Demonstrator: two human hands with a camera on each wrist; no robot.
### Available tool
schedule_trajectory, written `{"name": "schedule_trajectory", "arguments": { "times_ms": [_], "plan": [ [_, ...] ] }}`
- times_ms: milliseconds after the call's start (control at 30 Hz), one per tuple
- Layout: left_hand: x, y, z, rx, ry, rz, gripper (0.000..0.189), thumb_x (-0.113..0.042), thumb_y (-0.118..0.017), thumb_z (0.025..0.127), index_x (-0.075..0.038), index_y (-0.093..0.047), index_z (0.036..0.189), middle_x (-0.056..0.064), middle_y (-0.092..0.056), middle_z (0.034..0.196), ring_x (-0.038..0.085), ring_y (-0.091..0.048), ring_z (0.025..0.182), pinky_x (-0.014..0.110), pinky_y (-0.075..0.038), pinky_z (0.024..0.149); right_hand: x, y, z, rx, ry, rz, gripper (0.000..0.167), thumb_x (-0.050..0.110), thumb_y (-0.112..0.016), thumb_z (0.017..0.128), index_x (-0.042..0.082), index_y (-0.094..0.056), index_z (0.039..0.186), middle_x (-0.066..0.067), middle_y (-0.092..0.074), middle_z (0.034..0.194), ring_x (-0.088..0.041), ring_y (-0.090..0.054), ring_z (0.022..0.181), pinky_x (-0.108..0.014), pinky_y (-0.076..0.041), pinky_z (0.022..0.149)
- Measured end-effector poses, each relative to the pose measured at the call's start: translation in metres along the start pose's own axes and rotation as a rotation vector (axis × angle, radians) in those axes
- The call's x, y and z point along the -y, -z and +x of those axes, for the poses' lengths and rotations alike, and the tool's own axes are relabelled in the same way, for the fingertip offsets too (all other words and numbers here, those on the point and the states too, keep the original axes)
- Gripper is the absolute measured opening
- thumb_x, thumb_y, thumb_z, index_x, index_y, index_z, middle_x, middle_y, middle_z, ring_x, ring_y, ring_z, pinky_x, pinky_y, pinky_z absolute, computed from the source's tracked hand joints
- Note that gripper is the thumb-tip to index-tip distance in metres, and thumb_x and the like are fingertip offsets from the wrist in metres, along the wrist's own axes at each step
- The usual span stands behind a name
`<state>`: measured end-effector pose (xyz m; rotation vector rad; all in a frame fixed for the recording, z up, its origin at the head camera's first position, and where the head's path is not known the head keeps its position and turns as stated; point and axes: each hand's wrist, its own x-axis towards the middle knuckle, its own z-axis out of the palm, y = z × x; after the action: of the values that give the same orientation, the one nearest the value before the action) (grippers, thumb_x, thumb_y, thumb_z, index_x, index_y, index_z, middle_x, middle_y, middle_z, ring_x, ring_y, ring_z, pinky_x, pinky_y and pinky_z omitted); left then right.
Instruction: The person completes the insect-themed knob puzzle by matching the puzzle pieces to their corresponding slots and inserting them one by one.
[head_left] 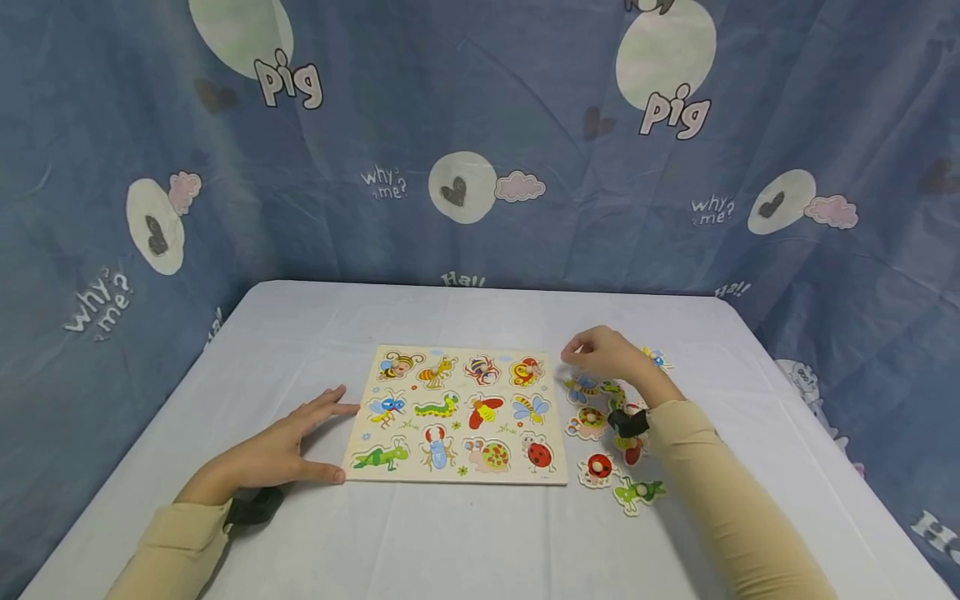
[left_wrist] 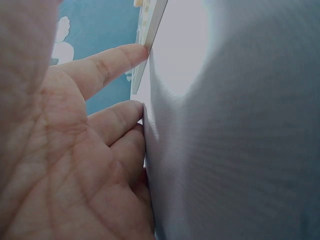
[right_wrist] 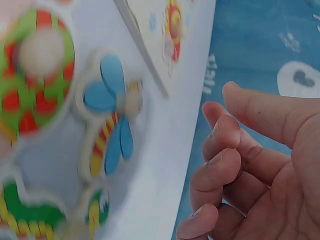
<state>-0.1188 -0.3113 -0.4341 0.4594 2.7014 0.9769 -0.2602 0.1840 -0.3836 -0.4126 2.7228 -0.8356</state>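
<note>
A wooden peg puzzle board (head_left: 459, 387) with rows of insect pictures lies on the table. My left hand (head_left: 281, 446) is spread beside its left edge, with a fingertip touching the edge in the left wrist view. Past the board's upper right corner, my right hand (head_left: 607, 354) hovers with fingers loosely curled; a gap shows between thumb and index finger, and nothing is held. Just below it lies a blue-winged bee piece (right_wrist: 107, 115) with a knob. Near that are a caterpillar piece (right_wrist: 30, 207) and a snail piece (head_left: 588, 422). The right wrist partly hides other pieces.
Nearer the front right are a ladybug piece (head_left: 597, 468) and a green grasshopper piece (head_left: 637, 493). A red-winged piece (head_left: 632, 452) lies under the right wrist, and a blue-and-yellow piece (head_left: 657, 358) behind the forearm. A blue printed curtain (head_left: 480, 250) hangs behind the white table (head_left: 435, 542).
</note>
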Motion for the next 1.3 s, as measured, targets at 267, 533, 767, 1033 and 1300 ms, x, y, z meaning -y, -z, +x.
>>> {"name": "schedule_trajectory", "arguments": {
  "times_ms": [267, 533, 767, 1033, 1300],
  "plan": [
    [0.000, 0.001, 0.001, -0.005, -0.004, -0.001, 0.098, -0.046, -0.097, 0.074, -0.019, -0.053, 0.158, 0.028, -0.018, 0.178, 0.061, -0.012, 0.161, 0.088, -0.017, 0.117, -0.016, 0.023, -0.003, -0.048, -0.050, 0.007, 0.033, 0.029, -0.066, 0.107, 0.001, -0.075, 0.120, -0.021, -0.075, 0.107, -0.028, -0.066, 0.093, -0.030, -0.048, 0.073],
    [0.000, 0.003, 0.001, -0.009, -0.004, 0.001, 0.098, -0.044, -0.098, 0.074, -0.020, -0.053, 0.158, 0.028, -0.018, 0.178, 0.061, -0.013, 0.161, 0.088, -0.018, 0.117, -0.039, 0.039, -0.006, -0.067, -0.115, 0.027, 0.036, 0.030, -0.065, 0.107, -0.001, -0.073, 0.125, -0.022, -0.073, 0.110, -0.027, -0.063, 0.094, -0.030, -0.050, 0.074],
    [0.001, 0.003, 0.001, -0.011, -0.005, -0.007, 0.097, -0.044, -0.098, 0.074, -0.019, -0.053, 0.157, 0.027, -0.018, 0.178, 0.061, -0.012, 0.161, 0.088, -0.017, 0.117, -0.060, 0.049, -0.014, -0.103, -0.198, 0.014, 0.037, 0.031, -0.064, 0.107, -0.002, -0.070, 0.122, -0.016, -0.071, 0.098, -0.023, -0.060, 0.084, -0.031, -0.049, 0.068],
    [-0.001, 0.003, 0.001, -0.007, -0.022, -0.008, 0.097, -0.043, -0.097, 0.075, -0.018, -0.053, 0.157, 0.027, -0.019, 0.177, 0.061, -0.013, 0.161, 0.087, -0.018, 0.117, -0.094, 0.052, -0.017, -0.163, -0.317, -0.027, 0.034, 0.031, -0.065, 0.106, -0.002, -0.067, 0.113, -0.008, -0.065, 0.090, -0.021, -0.058, 0.083, -0.030, -0.047, 0.070],
    [0.001, 0.000, -0.002, 0.002, -0.012, -0.017, 0.098, -0.047, -0.096, 0.076, -0.019, -0.052, 0.158, 0.027, -0.017, 0.178, 0.061, -0.011, 0.161, 0.087, -0.016, 0.118, -0.109, 0.048, -0.019, -0.154, -0.414, -0.011, 0.039, 0.037, -0.065, 0.105, -0.001, -0.063, 0.111, -0.002, -0.062, 0.080, -0.020, -0.056, 0.082, -0.031, -0.044, 0.073]
  ]
}}
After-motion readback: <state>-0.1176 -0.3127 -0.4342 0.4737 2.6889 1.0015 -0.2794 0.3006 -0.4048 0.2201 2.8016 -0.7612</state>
